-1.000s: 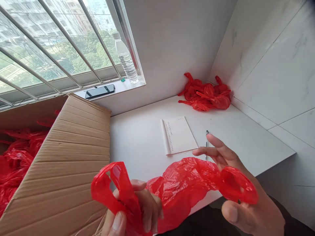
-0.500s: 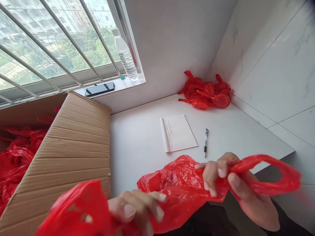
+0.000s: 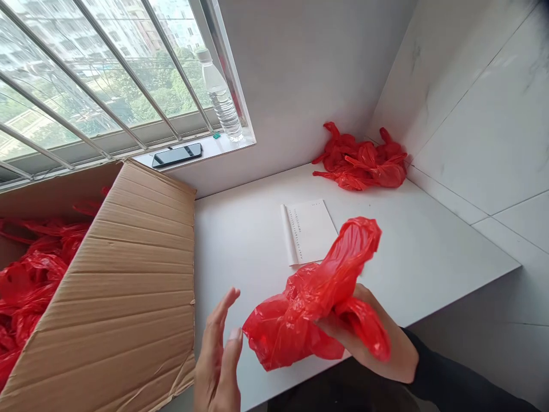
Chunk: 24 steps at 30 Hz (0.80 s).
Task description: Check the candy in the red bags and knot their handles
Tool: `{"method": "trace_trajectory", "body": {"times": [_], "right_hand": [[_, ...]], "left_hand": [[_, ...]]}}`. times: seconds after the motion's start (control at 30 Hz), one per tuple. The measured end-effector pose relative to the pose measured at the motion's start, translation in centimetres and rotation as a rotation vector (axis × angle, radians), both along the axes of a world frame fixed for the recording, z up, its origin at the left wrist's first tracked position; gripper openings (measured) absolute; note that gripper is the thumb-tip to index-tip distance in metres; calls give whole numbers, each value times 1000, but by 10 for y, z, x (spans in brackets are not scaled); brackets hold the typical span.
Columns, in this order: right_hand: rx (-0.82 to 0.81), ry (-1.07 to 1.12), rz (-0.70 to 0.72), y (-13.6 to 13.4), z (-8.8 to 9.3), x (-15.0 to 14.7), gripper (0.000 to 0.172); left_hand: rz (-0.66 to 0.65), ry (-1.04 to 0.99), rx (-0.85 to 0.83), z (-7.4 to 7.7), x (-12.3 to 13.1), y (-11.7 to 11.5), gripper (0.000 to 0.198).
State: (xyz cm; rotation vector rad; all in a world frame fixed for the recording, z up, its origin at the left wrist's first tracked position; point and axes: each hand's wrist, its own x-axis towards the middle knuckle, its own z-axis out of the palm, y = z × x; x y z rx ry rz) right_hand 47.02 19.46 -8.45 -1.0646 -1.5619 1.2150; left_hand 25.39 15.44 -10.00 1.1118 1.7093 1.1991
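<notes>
I have the right hand (image 3: 349, 339) clamped on a thin, glossy red plastic bag (image 3: 295, 320), fingers mostly hidden by its crinkled film. The bag hangs over the near part of the smooth white table (image 3: 240, 246), puffed at one end, twisted into floppy loops at the other. My left hand (image 3: 218, 360) is empty, fingers parted, beside it. Left stands a ridged brown cardboard box (image 3: 124, 269).

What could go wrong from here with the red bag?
The red bag might slip, as only the right hand appears to hold it while the left hand is open. It might also drag the notebook, part of which it hides in this view; I cannot tell whether they touch.
</notes>
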Motion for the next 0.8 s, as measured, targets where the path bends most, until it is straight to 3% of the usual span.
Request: {"method": "trace_trajectory", "body": {"times": [0.07,0.13,0.23,0.3,0.47,0.53,0.6,0.7,0.8], "right_hand": [[-123,101,37,1,-3,7,8],[-181,167,27,1,-6,10,13],[-259,214,-70,-3,-8,10,25],[-299,227,-174,-5,-9,10,30],[-301,135,-402,-7,-11,15,34],[-339,108,-445,-8,-11,18,34],[-342,125,-482,-9,-9,22,32],[-315,120,-450,-12,-1,26,30],[-278,-3,-170,-11,7,21,19]], "left_hand": [[-10,-53,-217,-31,-17,-1,56],[-40,-192,-321,-59,-23,-2,61],[-129,-310,-355,-78,-19,-3,59],[-156,-334,-336,-70,-11,-2,50],[-82,-578,-262,-30,1,2,35],[-10,-675,-257,-27,1,2,36],[29,-682,-259,-32,-4,2,39],[41,-430,-245,-43,-12,4,47],[90,-31,-122,-33,-7,3,54]]}}
